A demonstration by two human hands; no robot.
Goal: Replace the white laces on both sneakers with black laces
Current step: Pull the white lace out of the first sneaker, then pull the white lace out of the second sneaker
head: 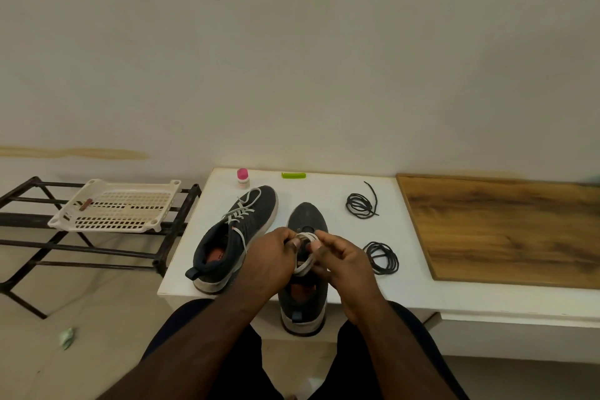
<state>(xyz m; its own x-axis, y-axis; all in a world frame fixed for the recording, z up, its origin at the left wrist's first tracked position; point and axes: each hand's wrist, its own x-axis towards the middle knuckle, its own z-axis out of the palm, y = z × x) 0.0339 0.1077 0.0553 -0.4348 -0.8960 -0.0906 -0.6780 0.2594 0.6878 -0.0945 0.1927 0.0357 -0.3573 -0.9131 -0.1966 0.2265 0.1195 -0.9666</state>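
Observation:
Two dark grey sneakers stand on a white table [406, 289]. The left sneaker [233, 237] still carries its white lace, loosened. No lace shows on the toe end of the right sneaker [306, 221], which lies under my hands. My left hand [269, 256] and my right hand [341, 260] both hold a coiled white lace [305, 252] above this shoe, fingers curled round the loops. Two coiled black laces lie to the right, the far one [362, 204] and the near one [381, 256].
A small pink-capped bottle [243, 178] and a green clip [293, 175] sit at the table's back edge. A wooden board [506, 230] covers the right part. To the left, a black metal rack [97, 247] bears a white plastic tray [113, 204]. A wall rises behind.

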